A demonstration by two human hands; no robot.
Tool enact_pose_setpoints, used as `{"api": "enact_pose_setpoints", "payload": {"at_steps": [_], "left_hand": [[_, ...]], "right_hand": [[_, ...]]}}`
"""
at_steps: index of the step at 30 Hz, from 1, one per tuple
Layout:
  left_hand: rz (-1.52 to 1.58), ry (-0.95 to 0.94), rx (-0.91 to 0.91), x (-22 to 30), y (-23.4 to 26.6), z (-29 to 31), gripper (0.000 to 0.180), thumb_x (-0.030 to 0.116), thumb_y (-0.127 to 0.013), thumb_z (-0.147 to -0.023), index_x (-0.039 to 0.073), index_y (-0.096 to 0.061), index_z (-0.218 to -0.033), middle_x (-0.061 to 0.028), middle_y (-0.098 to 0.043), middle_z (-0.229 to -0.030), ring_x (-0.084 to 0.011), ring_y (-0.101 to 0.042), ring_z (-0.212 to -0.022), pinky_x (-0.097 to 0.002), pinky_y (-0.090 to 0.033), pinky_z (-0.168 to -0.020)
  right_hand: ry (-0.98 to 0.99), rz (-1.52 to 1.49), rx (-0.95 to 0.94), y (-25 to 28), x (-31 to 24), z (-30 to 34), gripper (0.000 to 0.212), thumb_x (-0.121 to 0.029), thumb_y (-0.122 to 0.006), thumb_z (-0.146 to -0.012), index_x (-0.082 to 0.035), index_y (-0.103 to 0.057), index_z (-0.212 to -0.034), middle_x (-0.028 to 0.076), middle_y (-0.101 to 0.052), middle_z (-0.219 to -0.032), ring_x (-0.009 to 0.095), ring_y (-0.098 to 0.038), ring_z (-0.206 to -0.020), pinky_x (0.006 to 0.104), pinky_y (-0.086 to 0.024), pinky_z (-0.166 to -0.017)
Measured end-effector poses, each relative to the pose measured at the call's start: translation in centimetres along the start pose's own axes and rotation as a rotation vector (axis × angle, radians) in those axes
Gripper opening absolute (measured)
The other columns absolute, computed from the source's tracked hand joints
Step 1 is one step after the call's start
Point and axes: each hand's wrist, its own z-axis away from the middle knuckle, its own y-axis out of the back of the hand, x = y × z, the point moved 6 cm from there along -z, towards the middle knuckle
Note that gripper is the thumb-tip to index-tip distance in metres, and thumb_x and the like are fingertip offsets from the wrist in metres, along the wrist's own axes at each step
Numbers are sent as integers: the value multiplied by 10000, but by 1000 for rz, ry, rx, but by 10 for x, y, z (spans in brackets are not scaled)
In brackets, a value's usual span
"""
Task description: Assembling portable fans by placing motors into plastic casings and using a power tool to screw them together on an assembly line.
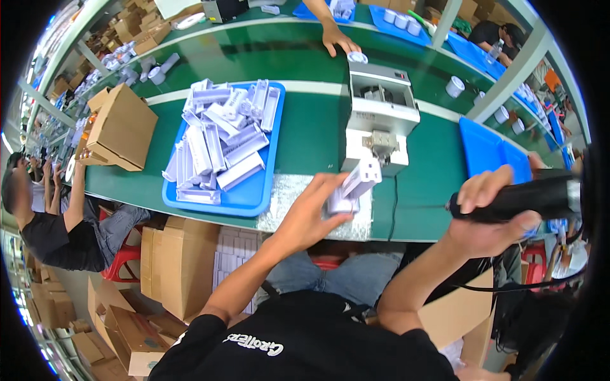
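Note:
My left hand [311, 213] is closed around a white plastic housing [363, 178], a blocky piece with square openings in its end. It stands at the table's near edge, just in front of a grey-and-white screw feeder [381, 117]. In my right hand [486, 200] is a black electric screwdriver [540, 198], its thin bit pointing left toward the housing but well apart from it. Left of my left hand, a blue tray [270, 184] carries a heap of long white plastic housings [219, 136].
An open cardboard box [124, 130] sits left of the tray. At right is another blue tray [486, 149]. A black cable [394, 209] runs from the feeder. Across the bench, another person's hand [337, 39] reaches a white round part [357, 57] on the green conveyor [273, 51].

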Motion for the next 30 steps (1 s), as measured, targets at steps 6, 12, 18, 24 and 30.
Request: {"api": "enact_pose_setpoints", "payload": {"at_steps": [6,12,18,24,30], "left_hand": [[221,149,-80,34,90,-14,820,183,-928,-824,35,-504,-1511,-113,-621,-1388,-229,-605,-1316,-414,-485,-1130],[-73,-19,-67,-9,185,-171,712,292,-899,-865,7,-569,-1427,-118,-717,-1181,-202,-698,-1096,-365,-566,-961],[-348,425,-157,-172,245,-314,782,598,-851,-842,16,-662,-1329,-58,-698,-1014,-161,-656,-944,-328,-555,-807],[-626,308,95,-240,298,-312,755,677,-781,-859,-57,-747,-1036,-216,-752,-1020,-296,-729,-905,-435,-576,-822],[-873,167,-72,-145,241,-266,662,665,-724,-893,6,-795,-901,-237,-769,-981,-423,-741,-926,-506,-582,-840]], "right_hand": [[-268,406,193,64,69,56,268,-160,-649,-1044,46,-598,-1209,73,-626,-834,132,-591,-688,273,-492,-655],[-280,636,304,96,107,91,184,-111,-558,-1106,29,-635,-1013,47,-622,-839,125,-578,-706,290,-476,-676],[-377,959,193,92,109,89,204,-119,-578,-1085,40,-621,-964,77,-623,-751,165,-598,-690,328,-479,-677],[-429,949,124,81,118,86,202,-123,-596,-1085,36,-633,-967,47,-619,-755,108,-588,-722,289,-465,-692],[-439,996,140,93,117,87,216,-151,-613,-1083,37,-648,-983,41,-623,-750,108,-576,-724,286,-462,-694]]}}
